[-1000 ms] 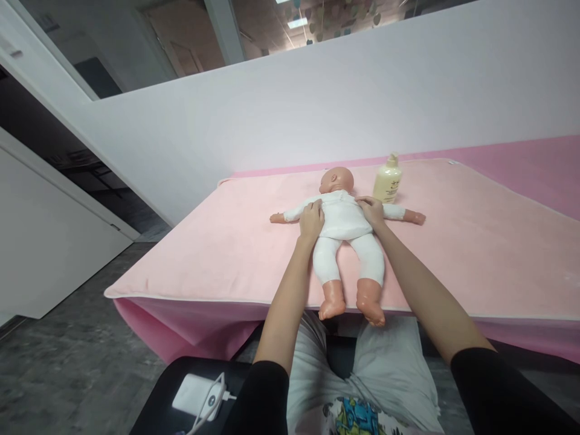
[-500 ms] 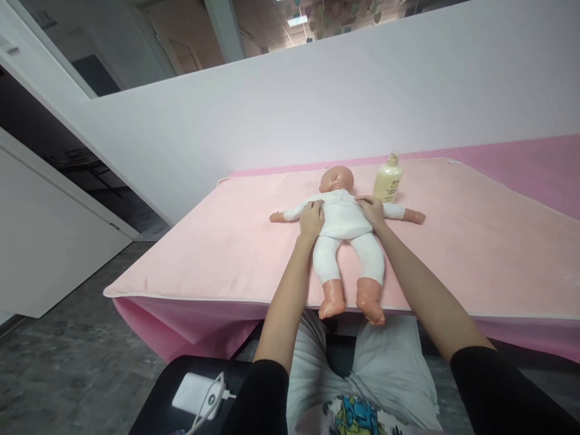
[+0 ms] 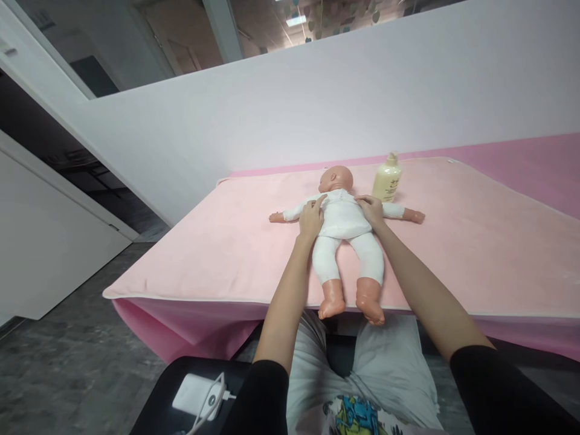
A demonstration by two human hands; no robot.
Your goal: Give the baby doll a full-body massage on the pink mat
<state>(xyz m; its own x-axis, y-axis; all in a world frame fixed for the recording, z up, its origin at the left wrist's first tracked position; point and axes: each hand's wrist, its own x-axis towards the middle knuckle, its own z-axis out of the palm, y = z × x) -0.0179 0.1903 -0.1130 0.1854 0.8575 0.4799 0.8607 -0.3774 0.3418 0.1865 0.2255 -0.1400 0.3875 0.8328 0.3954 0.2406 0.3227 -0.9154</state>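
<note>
Head view gives me the whole desk (image 3: 475, 241), draped in a pink cloth and topped with a paler pink mat (image 3: 226, 241) that pads whatever lies on it. On that mat, near the middle and close to the near edge, lies the baby doll (image 3: 342, 226), flat on its back. Its long axis runs near to far: head at the far end, bare feet hanging just over the near edge towards me, arms spread left and right. I judge it lies this way so both flanks are within easy reach. My left hand (image 3: 310, 220) rests flat on the doll's left side, fingers extended, not closed around anything. My right hand (image 3: 372, 209) lies likewise on the right shoulder, open and pressing, gripping nothing. Just beyond the right hand stands a pale yellow pump bottle (image 3: 386, 179), upright, beside the doll's head.
</note>
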